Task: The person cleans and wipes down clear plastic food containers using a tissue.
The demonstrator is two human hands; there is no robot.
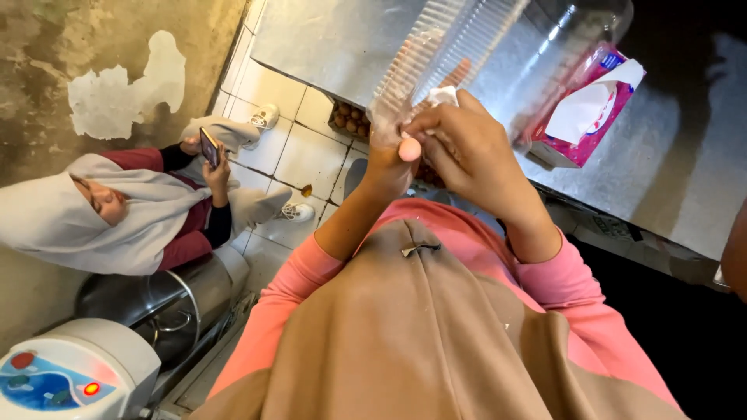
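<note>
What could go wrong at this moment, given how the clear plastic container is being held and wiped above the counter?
1. The clear plastic container is held up in the air by the left hand alone while the right hand presses a white tissue on it; the thin plastic might slip or buckle.
2. It hangs near the pink tissue box on the metal counter, so a swing may knock the box.

So there's a clear ribbed plastic container (459, 39), see-through, held up tilted over the steel counter with its closed end pinched low. A little wad of white tissue (443, 96) is pressed against it there, mostly hidden by fingers.
</note>
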